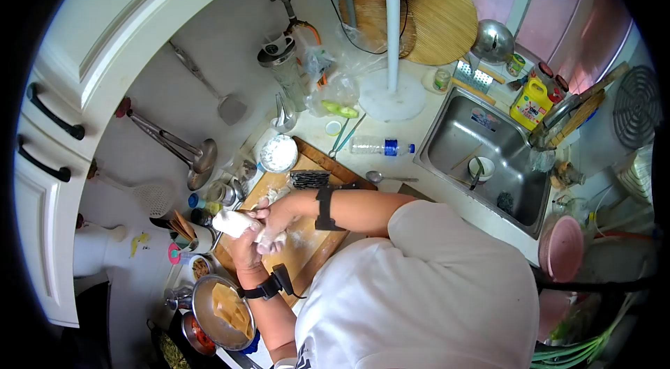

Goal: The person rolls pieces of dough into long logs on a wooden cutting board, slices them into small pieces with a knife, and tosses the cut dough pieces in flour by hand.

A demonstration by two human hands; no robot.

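Observation:
Both my hands are closed round a thick piece of white dough [232, 223] above a floured wooden board [307, 243]. My left hand [244, 249] grips it from the lower side, and my right hand [271, 221] holds it close by, fingers partly hidden. More pale dough or flour shows by the fingers. At the board's upper side lies a dark, ridged object [309, 178] whose kind I cannot make out. A bowl of white flour [279, 153] stands at the board's far corner.
Left of the board are a utensil holder [199, 238] and a metal bowl of flat yellowish sheets [202, 299]. A water bottle [380, 146] and a spoon [377, 177] lie between the board and the steel sink [447, 153]. Ladles [202, 163] hang on the wall.

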